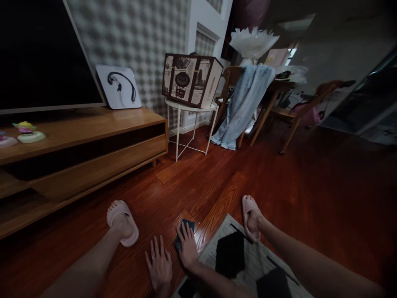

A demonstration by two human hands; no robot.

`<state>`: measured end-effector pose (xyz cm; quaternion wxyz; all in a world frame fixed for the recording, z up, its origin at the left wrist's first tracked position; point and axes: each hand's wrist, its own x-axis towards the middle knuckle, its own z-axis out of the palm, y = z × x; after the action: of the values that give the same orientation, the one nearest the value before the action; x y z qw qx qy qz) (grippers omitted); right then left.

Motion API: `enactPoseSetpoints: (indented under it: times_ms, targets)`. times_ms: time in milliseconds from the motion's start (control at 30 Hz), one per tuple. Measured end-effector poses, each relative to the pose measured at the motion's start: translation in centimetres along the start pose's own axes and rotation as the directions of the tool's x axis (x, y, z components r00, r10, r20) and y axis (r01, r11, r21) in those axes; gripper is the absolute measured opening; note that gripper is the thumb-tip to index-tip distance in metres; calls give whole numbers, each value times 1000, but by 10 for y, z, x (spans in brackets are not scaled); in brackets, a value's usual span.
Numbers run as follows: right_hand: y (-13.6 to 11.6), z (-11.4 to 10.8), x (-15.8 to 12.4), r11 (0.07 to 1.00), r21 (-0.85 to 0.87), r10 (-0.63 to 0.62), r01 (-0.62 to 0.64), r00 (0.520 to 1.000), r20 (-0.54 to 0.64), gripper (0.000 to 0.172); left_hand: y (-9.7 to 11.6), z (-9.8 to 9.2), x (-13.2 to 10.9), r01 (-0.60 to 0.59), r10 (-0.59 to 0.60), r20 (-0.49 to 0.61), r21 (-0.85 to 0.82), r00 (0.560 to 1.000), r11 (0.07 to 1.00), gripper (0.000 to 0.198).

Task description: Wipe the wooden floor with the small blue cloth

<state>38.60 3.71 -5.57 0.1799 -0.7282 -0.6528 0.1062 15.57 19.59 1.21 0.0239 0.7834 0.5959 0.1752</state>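
Observation:
My left hand (159, 263) lies flat on the reddish-brown wooden floor, fingers spread, a ring on one of them. Close beside it, my right hand (188, 247) rests palm down on a small dark blue-green cloth (190, 224), its fingers stretched out over the fabric. The cloth lies against the floorboards, partly hidden under that hand. To the right of the cloth is the corner of a grey rug (211, 252) with black shapes, and my right forearm reaches across it.
My feet in pink slippers (132, 231) stand wide apart. A wooden TV cabinet (136, 149) runs along the left. Ahead, a white side table (177, 124) carries a patterned box (189, 78). Jeans (245, 103) hang over a chair near the dining table, with another wooden chair (297, 114) farther right.

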Motion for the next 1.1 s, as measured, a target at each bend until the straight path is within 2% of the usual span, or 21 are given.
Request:
enactPoseSetpoints:
  times_ms: [67, 133, 200, 267, 367, 500, 600, 700, 867, 967, 1100]
  targets:
    - [17, -24, 23, 1000, -1, -20, 20, 1000, 4, 70, 33, 18, -50, 7, -7, 0, 21, 1000, 1000, 51]
    - [39, -49, 52, 998, -18, 62, -62, 998, -30, 62, 59, 31, -89, 18, -18, 2, 31, 1000, 999, 45]
    - [56, -68, 78, 980, -35, 192, -196, 978, -86, 58, 77, 39, -114, 39, -39, -5, 36, 999, 999, 42]
    - [62, -73, 92, 959, -40, 272, -279, 953, -137, 60, 88, 43, -125, 63, -62, -19, 38, 998, 997, 45]
    - [53, -51, 75, 969, -19, 238, -245, 955, -180, 68, 99, 47, -131, 111, -107, -69, 64, 992, 992, 56]
    - [24, 6, 5, 999, 38, 43, -38, 992, -123, 74, 111, 47, -133, 166, -151, -125, 113, 981, 980, 58]
    - [6, 28, -26, 997, 76, -2, 9, 996, -94, 73, 116, 44, -133, 179, -166, -122, 107, 979, 978, 58]
    - [9, 16, -6, 995, 101, -19, 25, 998, -66, 74, 117, 41, -133, 196, -186, -117, 84, 976, 977, 58]
    - [45, -26, 57, 997, 72, -4, 12, 994, -105, 72, 117, 40, -133, 189, -179, -126, 74, 976, 979, 58]
    - [60, -33, 64, 997, 58, -53, 58, 994, -92, 72, 116, 41, -133, 193, -183, -142, 61, 973, 979, 59]
    - [66, -39, 60, 993, 68, -90, 94, 995, -52, 76, 115, 42, -134, 185, -178, -131, 37, 975, 982, 62]
